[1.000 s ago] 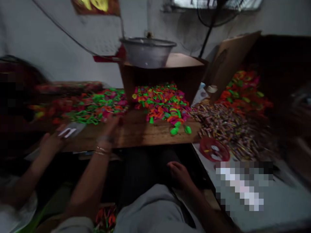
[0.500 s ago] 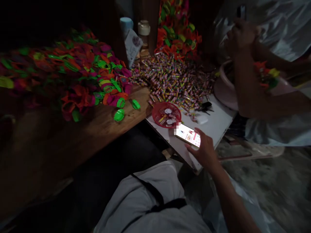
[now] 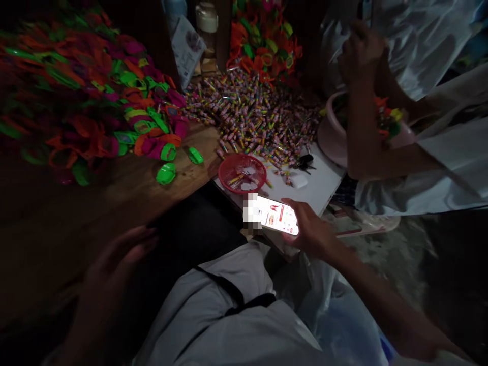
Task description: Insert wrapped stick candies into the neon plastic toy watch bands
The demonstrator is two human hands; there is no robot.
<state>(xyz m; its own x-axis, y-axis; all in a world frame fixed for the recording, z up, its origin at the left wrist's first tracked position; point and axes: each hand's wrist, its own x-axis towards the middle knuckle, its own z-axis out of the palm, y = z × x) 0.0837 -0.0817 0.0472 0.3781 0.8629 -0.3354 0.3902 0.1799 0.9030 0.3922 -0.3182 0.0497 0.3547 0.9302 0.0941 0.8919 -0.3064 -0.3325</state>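
My right hand (image 3: 310,231) grips a lit phone (image 3: 276,219) and holds it just above the near corner of a white board (image 3: 318,185). My left hand (image 3: 114,264) hovers open and blurred over my dark lap, below the edge of the wooden table (image 3: 125,195), holding nothing. A small red basket (image 3: 241,173) with a few small pieces in it sits just beyond the phone. Two loose green plastic pieces (image 3: 166,173) lie on the wood near the basket.
A heap of bright plastic rings (image 3: 95,101) covers the left of the table. Many small wrapped sweets (image 3: 255,114) spread behind the basket, with keys (image 3: 304,162) beside them. At the right another person's arm (image 3: 358,112) reaches over a pink bowl (image 3: 331,137).
The view swung from the table front down to the right. My right hand took hold of the phone and drew it toward me. My left hand came into view at lower left.
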